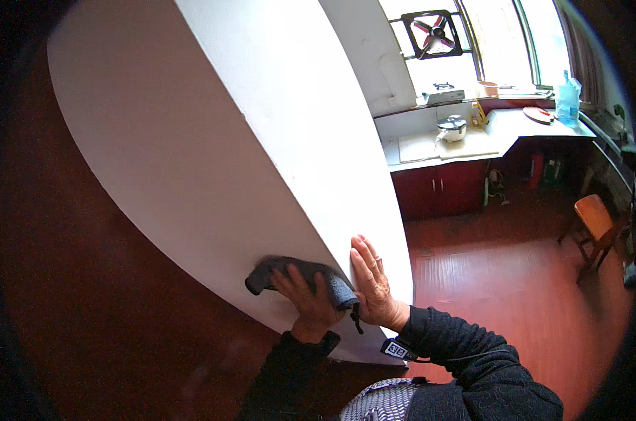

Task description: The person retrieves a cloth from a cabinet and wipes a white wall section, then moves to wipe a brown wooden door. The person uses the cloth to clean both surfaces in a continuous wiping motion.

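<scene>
A white wall end or pillar (pixel 202 173) rises in front of me, its left face shaded and its right face (pixel 318 158) brightly lit. Against the shaded face, low down near the corner, my left hand (pixel 310 300) holds a dark grey cloth (pixel 268 271) with its fingers spread over it. One end of the cloth, lit blue-grey, wraps to the corner, and a dark loop hangs from it. My right hand (pixel 373 287) lies flat on the bright face just around the corner, its thumb close to the cloth; whether they touch is unclear.
Reddish-brown floor (pixel 470 279) lies on both sides of the wall. At the right stands a wooden chair (pixel 594 216). Farther back, a counter (pixel 512 123) over dark red cabinets (pixel 439 189) bears a rice cooker (pixel 451 128). A fan (pixel 433 34) sits in the window.
</scene>
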The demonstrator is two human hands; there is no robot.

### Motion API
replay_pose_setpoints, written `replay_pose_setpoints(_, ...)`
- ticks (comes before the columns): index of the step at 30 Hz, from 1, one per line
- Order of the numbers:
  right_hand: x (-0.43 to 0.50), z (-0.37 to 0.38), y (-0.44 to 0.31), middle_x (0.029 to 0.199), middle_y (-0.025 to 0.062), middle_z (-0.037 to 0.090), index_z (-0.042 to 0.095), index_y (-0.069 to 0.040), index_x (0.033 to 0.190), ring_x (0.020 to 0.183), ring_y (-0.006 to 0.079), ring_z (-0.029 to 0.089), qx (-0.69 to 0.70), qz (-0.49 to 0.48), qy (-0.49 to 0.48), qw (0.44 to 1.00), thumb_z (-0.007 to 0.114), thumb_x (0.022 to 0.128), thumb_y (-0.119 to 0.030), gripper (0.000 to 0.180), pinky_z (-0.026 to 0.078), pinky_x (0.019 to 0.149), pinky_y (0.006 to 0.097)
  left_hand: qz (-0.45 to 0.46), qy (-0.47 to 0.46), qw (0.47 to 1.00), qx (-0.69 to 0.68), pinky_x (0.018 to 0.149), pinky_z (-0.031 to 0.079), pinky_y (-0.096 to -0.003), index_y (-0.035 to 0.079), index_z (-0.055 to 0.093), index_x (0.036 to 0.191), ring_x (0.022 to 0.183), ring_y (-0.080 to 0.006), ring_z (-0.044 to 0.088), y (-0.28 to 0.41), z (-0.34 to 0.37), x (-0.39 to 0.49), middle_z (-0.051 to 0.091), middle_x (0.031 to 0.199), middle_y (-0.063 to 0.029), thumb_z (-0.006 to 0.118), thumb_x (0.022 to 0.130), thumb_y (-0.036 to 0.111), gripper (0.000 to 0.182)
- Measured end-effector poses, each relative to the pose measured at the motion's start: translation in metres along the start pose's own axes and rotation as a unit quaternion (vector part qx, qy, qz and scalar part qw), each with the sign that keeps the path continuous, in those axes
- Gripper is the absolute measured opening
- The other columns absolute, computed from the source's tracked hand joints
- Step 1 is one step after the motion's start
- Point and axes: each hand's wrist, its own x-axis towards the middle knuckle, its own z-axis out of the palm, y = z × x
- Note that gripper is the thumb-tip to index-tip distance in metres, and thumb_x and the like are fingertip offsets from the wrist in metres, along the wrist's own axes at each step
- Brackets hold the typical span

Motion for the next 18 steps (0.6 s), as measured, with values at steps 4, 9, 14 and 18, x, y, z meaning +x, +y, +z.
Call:
replay_pose_setpoints(4,0.003,0.002,0.0,0.167,0.0322,0.034,0.038,0.006,0.16,0.156,0.0516,0.032,0.014,-0.004,-0.009,1.0,0.053,0.107,-0.027,0.064,0.027,0.127,0.0613,0.031,-0.005,0.999,0.016,0.111,0.011,-0.0903,0.015,0.014,0.172,0.152,-0.0701,0.01,-0.011,-0.012,0.02,0.009,0.171,-0.0389,0.041,0.1,0.078,0.099)
replay_pose_setpoints(9,0.007,-0.003,0.001,0.167,0.032,0.034,0.038,0.005,0.16,0.156,0.0506,0.033,0.016,-0.016,-0.02,1.0,0.064,0.095,-0.011,0.071,0.027,0.128,0.0617,0.049,0.012,0.998,0.026,0.114,0.018,-0.0873,0.015,0.021,0.171,0.154,-0.0663,0.014,-0.028,-0.02,0.059,0.015,0.171,-0.0375,0.028,0.101,0.082,0.098)
replay_pose_setpoints(14,0.012,-0.002,0.002,0.165,0.0345,0.034,0.036,0.005,0.16,0.154,0.0543,0.034,-0.008,-0.037,-0.023,0.999,0.059,0.087,0.004,0.076,0.033,0.124,0.0635,0.044,0.057,0.997,0.032,0.116,0.018,-0.084,0.015,0.024,0.171,0.156,-0.0614,0.017,-0.032,-0.011,0.081,0.017,0.172,-0.0342,0.022,0.097,0.088,0.104)
replay_pose_setpoints(18,0.01,0.0,0.003,0.164,0.032,0.039,0.039,0.003,0.158,0.154,0.0495,0.038,-0.037,-0.041,-0.015,0.998,0.069,0.086,-0.002,0.078,0.033,0.126,0.0612,0.051,0.058,0.996,0.034,0.117,0.017,-0.0831,0.014,0.025,0.171,0.156,-0.061,0.018,-0.037,-0.008,0.067,0.017,0.172,-0.0334,0.023,0.099,0.086,0.101)
